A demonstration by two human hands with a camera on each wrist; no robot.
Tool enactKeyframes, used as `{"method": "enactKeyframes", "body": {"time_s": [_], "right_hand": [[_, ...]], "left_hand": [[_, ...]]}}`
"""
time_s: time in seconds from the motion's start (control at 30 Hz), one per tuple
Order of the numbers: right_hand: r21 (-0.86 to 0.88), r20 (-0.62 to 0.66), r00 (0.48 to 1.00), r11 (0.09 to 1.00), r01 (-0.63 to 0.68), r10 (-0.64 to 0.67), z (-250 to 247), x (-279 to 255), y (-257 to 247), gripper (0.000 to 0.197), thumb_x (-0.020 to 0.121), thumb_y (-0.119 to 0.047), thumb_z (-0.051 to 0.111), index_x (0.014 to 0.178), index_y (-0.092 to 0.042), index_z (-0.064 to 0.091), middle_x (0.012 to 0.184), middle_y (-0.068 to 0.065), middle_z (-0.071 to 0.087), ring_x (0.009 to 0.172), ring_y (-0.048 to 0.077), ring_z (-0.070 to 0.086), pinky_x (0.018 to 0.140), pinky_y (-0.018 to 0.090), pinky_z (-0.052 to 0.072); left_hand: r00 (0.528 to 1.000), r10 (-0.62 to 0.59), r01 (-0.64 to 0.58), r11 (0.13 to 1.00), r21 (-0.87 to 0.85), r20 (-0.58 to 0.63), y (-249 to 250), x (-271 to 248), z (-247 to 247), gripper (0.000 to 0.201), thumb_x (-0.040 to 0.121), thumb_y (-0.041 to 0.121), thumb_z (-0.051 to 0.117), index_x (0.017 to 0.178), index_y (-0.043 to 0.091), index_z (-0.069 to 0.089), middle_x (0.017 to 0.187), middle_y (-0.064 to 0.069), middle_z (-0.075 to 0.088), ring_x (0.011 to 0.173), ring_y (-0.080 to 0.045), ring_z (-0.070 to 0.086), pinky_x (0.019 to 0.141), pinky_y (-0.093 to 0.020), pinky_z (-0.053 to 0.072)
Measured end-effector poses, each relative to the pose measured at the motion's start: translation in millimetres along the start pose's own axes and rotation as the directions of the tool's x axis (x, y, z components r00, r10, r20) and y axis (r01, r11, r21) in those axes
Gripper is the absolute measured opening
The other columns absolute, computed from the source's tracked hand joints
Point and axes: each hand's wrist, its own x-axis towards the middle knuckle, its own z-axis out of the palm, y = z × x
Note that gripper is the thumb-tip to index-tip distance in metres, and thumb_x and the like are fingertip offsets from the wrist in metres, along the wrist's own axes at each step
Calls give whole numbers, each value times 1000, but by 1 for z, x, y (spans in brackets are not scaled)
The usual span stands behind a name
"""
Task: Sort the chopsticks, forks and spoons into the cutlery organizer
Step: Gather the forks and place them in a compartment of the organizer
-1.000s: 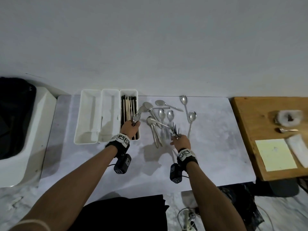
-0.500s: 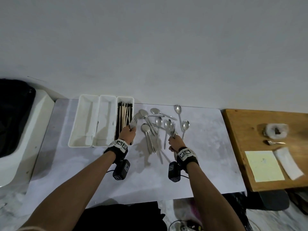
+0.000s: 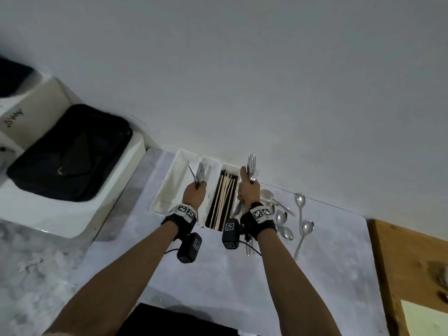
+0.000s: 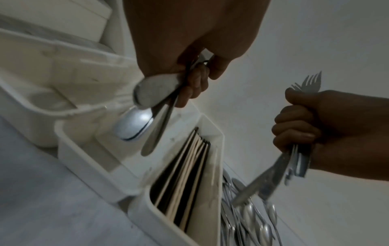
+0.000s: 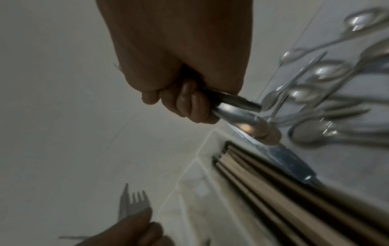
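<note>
A white three-slot cutlery organizer (image 3: pixel 167 187) stands against the wall. Its right slot holds black and pale chopsticks (image 3: pixel 224 200). My left hand (image 3: pixel 195 194) grips a bunch of forks (image 3: pixel 200 171), tines up, above the middle slot. My right hand (image 3: pixel 247 187) grips a second bunch of forks (image 3: pixel 252 167) upright over the organizer's right edge. In the left wrist view the left hand (image 4: pixel 189 73) holds fork handles (image 4: pixel 160 123) over the organizer (image 4: pixel 88 106), with the right hand (image 4: pixel 315 126) beside it. In the right wrist view the right hand (image 5: pixel 185 93) clasps fork handles (image 5: pixel 235 106). Several spoons (image 3: pixel 281 217) lie on the table at right.
The marble table (image 3: pixel 327 275) ends at a wooden surface (image 3: pixel 412 263) on the right. A black bag (image 3: pixel 70 154) lies in a white bin (image 3: pixel 80 214) at left. The wall (image 3: pixel 242 81) rises right behind the organizer.
Both hands have lifted their fork bunches and moved left, from beside the spoons to above the organizer. The head view has swung, so the table now sits lower right.
</note>
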Motion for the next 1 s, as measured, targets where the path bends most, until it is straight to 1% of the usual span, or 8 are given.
{"method": "enactKeyframes", "body": {"time_s": [0.07, 0.23, 0.33, 0.43, 0.6, 0.73, 0.87, 1.0], "right_hand": [[30, 4, 1000, 1000, 1, -1, 27, -1, -7, 50, 74, -68, 61, 62, -22, 45, 53, -4, 46, 45, 14, 41, 46, 25, 34], [122, 60, 997, 992, 38, -46, 73, -5, -15, 56, 89, -52, 57, 50, -19, 34, 39, -4, 33, 34, 12, 30, 43, 24, 28], [113, 64, 996, 992, 58, -65, 91, -1, -13, 59, 90, -51, 56, 46, -18, 35, 36, -5, 34, 34, 12, 33, 43, 24, 31], [132, 39, 997, 989, 62, -68, 103, 7, -13, 54, 90, -50, 57, 52, -19, 35, 43, -2, 33, 38, 13, 32, 42, 22, 29], [47, -14, 998, 997, 56, -55, 106, 24, -4, 53, 88, -53, 57, 53, -18, 37, 46, 0, 35, 38, 13, 33, 43, 20, 30], [-9, -12, 999, 999, 36, -36, 105, 39, 19, 43, 88, -50, 57, 61, -19, 46, 53, 0, 43, 50, 16, 42, 54, 27, 38], [-35, 52, 999, 999, -10, 12, 109, 44, 43, 26, 93, -42, 54, 85, -18, 60, 78, 4, 62, 77, 22, 61, 79, 38, 53], [-178, 92, 996, 984, 30, -14, 108, 42, 45, 30, 100, -23, 46, 118, -2, 58, 109, 14, 64, 101, 23, 59, 88, 29, 46]], "left_hand": [[999, -36, 36, 996, -84, -3, 2, 6, -14, 32, 95, 20, 40, 63, 20, 39, 56, -2, 38, 48, -18, 34, 49, -25, 28], [998, -48, 45, 994, -103, -29, 10, 17, -42, 30, 95, 14, 28, 67, 15, 37, 55, -2, 34, 47, -16, 32, 41, -22, 29], [999, -50, 49, 981, -187, -3, 8, 29, -53, 17, 96, 15, 30, 85, 13, 43, 61, 0, 37, 50, -14, 36, 46, -22, 32], [998, -54, 63, 949, -310, 35, 5, 41, -53, 20, 97, 12, 33, 81, 17, 44, 62, -1, 31, 52, -15, 31, 51, -27, 32], [997, -35, 58, 941, -332, 74, 11, 55, -32, 21, 99, 10, 36, 79, 12, 42, 62, -4, 35, 53, -17, 36, 55, -28, 36], [993, -20, 30, 996, -83, 118, 2, 64, -17, 19, 100, 16, 34, 100, 4, 49, 69, -7, 56, 63, -18, 56, 62, -27, 45], [988, -17, -12, 983, 184, 155, -14, 69, -10, 31, 96, 11, 37, 123, 3, 51, 111, -18, 65, 103, -31, 62, 90, -36, 48], [969, 36, -120, 933, 338, 245, -14, 70, -10, 29, 90, 13, 49, 116, 5, 58, 115, -17, 67, 107, -31, 62, 95, -38, 50]]}}
